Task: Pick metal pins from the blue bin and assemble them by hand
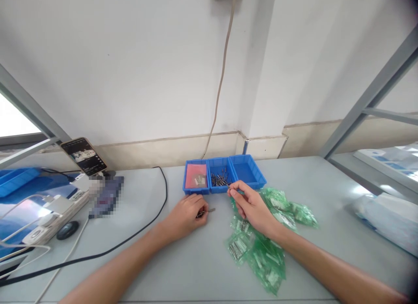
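Observation:
My left hand (191, 211) rests on the table, fingers curled round a few small metal pins (211, 210); one end sticks out to the right and the rest are mostly covered. My right hand (251, 206) is raised above green plastic bags (272, 258), thumb and fingers pinched together; whatever lies between the fingertips is too small to make out. Just beyond the fingertips is a blue bin (225, 189) holding a heap of dark, slim metal pins (219, 179). Several green bags with small metal parts inside lie under and around my right hand.
Left of the pin bin stands a blue bin with a pink sheet (192, 173) and a small bag. Another blue bin (247, 170) adjoins on the right. A black cable (130, 242), phone (84, 156), mouse (67, 230) and power strip (48, 225) occupy the left. White packaging (388, 217) lies right.

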`<state>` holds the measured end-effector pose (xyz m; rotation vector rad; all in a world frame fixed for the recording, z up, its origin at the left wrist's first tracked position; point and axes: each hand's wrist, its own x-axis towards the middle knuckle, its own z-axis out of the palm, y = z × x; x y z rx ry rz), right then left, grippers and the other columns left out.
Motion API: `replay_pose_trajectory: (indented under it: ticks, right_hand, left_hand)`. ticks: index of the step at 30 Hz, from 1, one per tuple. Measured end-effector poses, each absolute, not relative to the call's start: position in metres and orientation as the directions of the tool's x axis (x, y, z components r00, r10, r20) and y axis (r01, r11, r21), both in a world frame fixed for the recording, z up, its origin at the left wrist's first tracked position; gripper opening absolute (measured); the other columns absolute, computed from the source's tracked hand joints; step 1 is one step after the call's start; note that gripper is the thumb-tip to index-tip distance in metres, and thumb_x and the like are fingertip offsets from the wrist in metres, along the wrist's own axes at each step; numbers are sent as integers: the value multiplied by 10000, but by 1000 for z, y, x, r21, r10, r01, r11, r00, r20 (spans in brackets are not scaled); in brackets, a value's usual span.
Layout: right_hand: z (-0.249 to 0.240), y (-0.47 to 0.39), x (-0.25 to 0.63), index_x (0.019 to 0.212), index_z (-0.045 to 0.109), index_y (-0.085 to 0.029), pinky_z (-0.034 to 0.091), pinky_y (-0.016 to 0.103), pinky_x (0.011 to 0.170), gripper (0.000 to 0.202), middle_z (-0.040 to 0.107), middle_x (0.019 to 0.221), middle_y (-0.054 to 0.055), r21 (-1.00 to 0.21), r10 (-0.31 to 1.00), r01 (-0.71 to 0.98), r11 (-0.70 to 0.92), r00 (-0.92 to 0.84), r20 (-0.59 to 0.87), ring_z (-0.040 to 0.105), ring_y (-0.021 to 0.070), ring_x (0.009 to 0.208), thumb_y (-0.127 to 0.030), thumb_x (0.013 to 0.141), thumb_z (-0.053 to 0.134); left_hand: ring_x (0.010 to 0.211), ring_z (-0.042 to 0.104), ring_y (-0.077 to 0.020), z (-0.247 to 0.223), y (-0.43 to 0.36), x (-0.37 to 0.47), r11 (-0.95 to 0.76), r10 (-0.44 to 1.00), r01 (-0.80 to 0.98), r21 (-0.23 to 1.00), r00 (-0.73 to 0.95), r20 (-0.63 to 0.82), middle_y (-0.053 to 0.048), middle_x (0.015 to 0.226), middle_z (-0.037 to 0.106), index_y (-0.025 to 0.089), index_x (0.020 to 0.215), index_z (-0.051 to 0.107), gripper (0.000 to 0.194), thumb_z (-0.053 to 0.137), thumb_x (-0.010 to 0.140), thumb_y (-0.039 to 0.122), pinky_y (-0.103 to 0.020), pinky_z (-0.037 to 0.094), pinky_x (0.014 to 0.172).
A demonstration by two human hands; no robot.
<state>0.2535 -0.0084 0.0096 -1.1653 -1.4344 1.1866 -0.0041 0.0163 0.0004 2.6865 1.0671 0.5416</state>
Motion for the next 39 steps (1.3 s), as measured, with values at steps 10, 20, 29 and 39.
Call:
replay_pose_trajectory:
  ticks: [10, 20, 29, 39]
  right_hand:
    - [10, -8, 253, 1029, 592, -251, 359, 232, 442, 330, 495, 693, -57, -987, 989, 129, 92, -128, 76, 426, 109, 493, -579, 1050, 555]
    - [31, -10, 252, 910, 611, -211, 257, 219, 457, 373, 425, 695, -67, -974, 978, -211, -87, -204, -43, 280, 74, 505, -565, 972, 714]
    - [29, -11, 252, 994, 675, -220, 287, 241, 464, 359, 530, 776, -37, -995, 991, -100, -15, -131, -2, 350, 77, 501, -571, 943, 731]
    - [25, -13, 255, 965, 681, -258, 376, 282, 555, 233, 549, 720, -28, -952, 979, 229, 201, -71, 190, 473, 163, 625, -482, 947, 745]
  left_hand:
    - [843, 624, -204, 1, 17, -5, -745, 666, 614, 262, 702, 251, -21, 901, 656, 189, 917, 614, 95, 630, 939, 97, -317, 466, 795]
    - [842, 623, -204, -1, 19, -5, -749, 660, 594, 294, 708, 250, -26, 905, 647, 193, 929, 590, 83, 584, 957, 115, -331, 482, 823]
    - [862, 612, -207, -3, 19, -7, -749, 657, 588, 305, 716, 234, -28, 918, 634, 193, 943, 581, 73, 582, 987, 135, -327, 463, 819]
    - [837, 597, -200, -3, 18, -8, -729, 677, 584, 358, 693, 247, -22, 903, 630, 194, 930, 578, 73, 584, 951, 124, -322, 454, 783]
